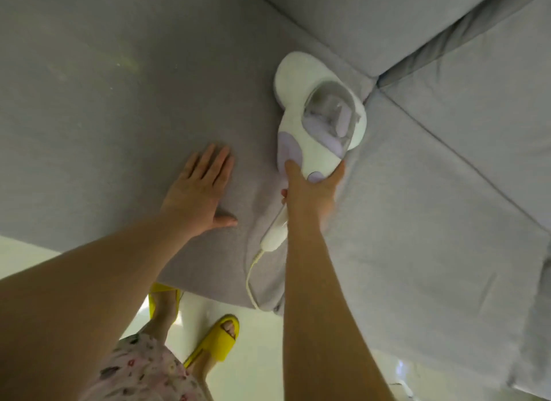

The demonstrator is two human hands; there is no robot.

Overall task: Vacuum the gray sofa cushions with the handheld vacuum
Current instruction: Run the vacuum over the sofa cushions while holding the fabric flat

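- The handheld vacuum (316,123) lay head-down on the gray sofa, just beside the corner where several cushions met.
- Its body was white with pale lilac panels. A clear dust cup (328,114) on top showed lilac parts inside.
- The right hand (310,192) gripped the vacuum at the front of its handle. The fingers were curled round the far side and the thumb was pressed against the near side of the body.
- The white tail of the handle (274,233) stuck out behind the right wrist, toward the person.
- A white cord (249,281) left the handle's tail, ran across the fabric and dropped over the front edge of the sofa.
- The left hand (196,189) lay flat, palm down, on the large seat cushion (119,102). Its fingers were straight and close together, the thumb was spread to the side, and it held nothing.
- The left hand was near the vacuum, to its left, and did not touch it.
- The fabric was creased between the left hand and the handle.
- A back cushion (357,21) stood beyond the vacuum head. More gray cushions (447,192) extended to the right.
- Below the sofa edge, two feet in yellow slippers (219,338) stood on a pale glossy floor (268,356).
- A floral-print garment (143,368) was visible at the bottom edge of the view.
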